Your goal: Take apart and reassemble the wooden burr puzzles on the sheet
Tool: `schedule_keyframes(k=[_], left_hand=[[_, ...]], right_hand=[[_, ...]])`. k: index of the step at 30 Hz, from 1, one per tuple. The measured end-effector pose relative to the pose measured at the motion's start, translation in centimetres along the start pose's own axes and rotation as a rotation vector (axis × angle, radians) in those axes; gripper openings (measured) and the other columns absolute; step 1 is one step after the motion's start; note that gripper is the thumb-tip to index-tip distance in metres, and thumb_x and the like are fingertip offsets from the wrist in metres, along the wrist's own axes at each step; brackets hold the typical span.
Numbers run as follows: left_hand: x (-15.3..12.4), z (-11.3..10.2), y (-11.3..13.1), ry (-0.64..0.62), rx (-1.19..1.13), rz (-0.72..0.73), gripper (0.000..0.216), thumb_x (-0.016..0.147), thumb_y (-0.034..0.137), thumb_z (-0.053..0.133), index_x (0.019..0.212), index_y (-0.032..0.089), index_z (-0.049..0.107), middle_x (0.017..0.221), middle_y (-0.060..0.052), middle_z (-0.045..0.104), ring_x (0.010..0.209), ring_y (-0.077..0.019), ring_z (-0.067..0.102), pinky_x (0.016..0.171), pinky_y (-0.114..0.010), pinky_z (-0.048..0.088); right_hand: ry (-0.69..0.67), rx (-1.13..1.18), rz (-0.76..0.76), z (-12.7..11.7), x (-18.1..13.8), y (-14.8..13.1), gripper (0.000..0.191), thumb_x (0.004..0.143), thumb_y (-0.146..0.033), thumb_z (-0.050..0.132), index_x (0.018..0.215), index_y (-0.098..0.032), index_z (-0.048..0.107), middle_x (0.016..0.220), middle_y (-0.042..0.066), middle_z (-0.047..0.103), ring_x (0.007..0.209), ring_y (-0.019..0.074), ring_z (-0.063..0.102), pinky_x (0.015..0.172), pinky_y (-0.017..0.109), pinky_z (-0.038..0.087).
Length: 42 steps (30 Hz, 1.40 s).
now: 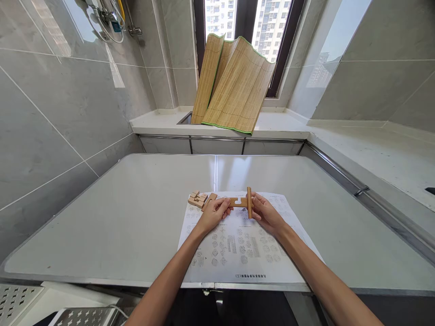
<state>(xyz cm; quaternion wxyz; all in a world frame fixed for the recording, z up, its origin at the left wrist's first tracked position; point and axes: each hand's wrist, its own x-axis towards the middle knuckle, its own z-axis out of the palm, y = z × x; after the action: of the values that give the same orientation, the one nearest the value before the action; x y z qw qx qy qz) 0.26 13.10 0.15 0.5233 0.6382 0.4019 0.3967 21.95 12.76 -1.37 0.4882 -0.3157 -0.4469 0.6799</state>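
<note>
Over a printed instruction sheet (231,267) my left hand (216,213) pinches one end of a notched wooden puzzle piece (240,202) that lies level. At its right end a wooden bar (249,203) stands crosswise, and my right hand (267,212) grips around that joint from behind. Whether the bar is fitted into the notched piece or only touches it, I cannot tell. Just left of my left hand, several more wooden puzzle pieces (197,199) rest on the sheet's upper left corner. One flat piece (210,200) is partly hidden by my fingers.
A white folding table (118,226) spans the foreground, with a seam down its middle. Behind it a folded bamboo mat (238,86) leans on the ledge by the window. Tiled walls rise on both sides. A perforated metal item (84,316) sits low at the left.
</note>
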Motion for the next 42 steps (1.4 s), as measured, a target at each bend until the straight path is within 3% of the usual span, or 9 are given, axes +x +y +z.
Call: schedule_keyframes(k=[6,18,25,31,35,38,42], left_hand=[[0.1,-0.4,-0.2,0.069,-0.087,-0.011,0.052,0.093,0.066,0.054,0.080,0.016,0.065,0.064,0.000,0.053,0.054,-0.0098,0.044,0.049,-0.024,0.034],[0.1,-0.2,-0.3,0.067,-0.070,-0.019,0.052,0.093,0.066,0.053,0.080,0.017,0.064,0.064,0.001,0.054,0.055,-0.0107,0.043,0.052,-0.026,0.035],[0.2,-0.2,-0.2,0.082,-0.078,-0.023,0.054,0.093,0.067,0.053,0.078,0.017,0.064,0.063,0.001,0.054,0.053,-0.0104,0.043,0.051,-0.026,0.034],[0.1,-0.2,0.0,0.094,-0.100,-0.016,0.052,0.093,0.066,0.054,0.076,0.017,0.063,0.062,0.002,0.053,0.052,-0.0097,0.043,0.051,-0.026,0.034],[0.0,-0.2,0.3,0.119,-0.092,-0.008,0.049,0.094,0.063,0.054,0.077,0.017,0.062,0.064,0.001,0.054,0.053,-0.0099,0.043,0.052,-0.027,0.033],[-0.2,-0.2,0.5,0.158,-0.016,0.020,0.047,0.097,0.059,0.050,0.075,0.018,0.060,0.064,0.001,0.054,0.054,-0.0107,0.044,0.055,-0.027,0.034],[-0.4,-0.1,0.4,0.291,0.275,0.113,0.046,0.099,0.051,0.049,0.066,0.019,0.054,0.065,0.001,0.050,0.060,-0.0128,0.042,0.060,-0.029,0.033]], right_hand=[[-0.053,-0.021,0.039,0.1,-0.3,-0.1,0.046,0.082,-0.056,0.078,0.114,-0.026,0.065,0.062,-0.006,0.045,0.052,0.0121,0.034,0.053,0.028,0.031],[-0.015,-0.101,-0.004,-0.2,-0.3,0.0,0.044,0.084,-0.060,0.074,0.108,-0.028,0.056,0.044,-0.015,0.028,0.041,0.0076,0.012,0.048,0.025,0.014],[0.004,-0.018,0.010,0.3,-0.3,-0.4,0.037,0.083,-0.051,0.077,0.103,-0.025,0.060,0.057,-0.008,0.047,0.043,0.0078,0.024,0.047,0.026,0.022],[0.028,0.050,0.019,0.4,-0.3,-0.5,0.029,0.081,-0.041,0.078,0.097,-0.024,0.061,0.060,-0.008,0.047,0.044,0.0069,0.026,0.048,0.025,0.024],[0.098,0.086,-0.038,0.2,0.0,-0.4,0.027,0.078,-0.035,0.080,0.090,-0.023,0.059,0.071,-0.005,0.055,0.045,0.0052,0.027,0.047,0.025,0.024],[0.117,0.034,-0.051,0.0,0.3,-0.1,0.027,0.081,-0.037,0.077,0.098,-0.023,0.061,0.062,-0.007,0.050,0.046,0.0073,0.029,0.049,0.025,0.026],[0.192,-0.089,-0.080,-0.2,0.5,0.6,0.039,0.084,-0.042,0.073,0.115,-0.021,0.061,0.054,-0.009,0.046,0.047,0.0096,0.034,0.049,0.025,0.027]])
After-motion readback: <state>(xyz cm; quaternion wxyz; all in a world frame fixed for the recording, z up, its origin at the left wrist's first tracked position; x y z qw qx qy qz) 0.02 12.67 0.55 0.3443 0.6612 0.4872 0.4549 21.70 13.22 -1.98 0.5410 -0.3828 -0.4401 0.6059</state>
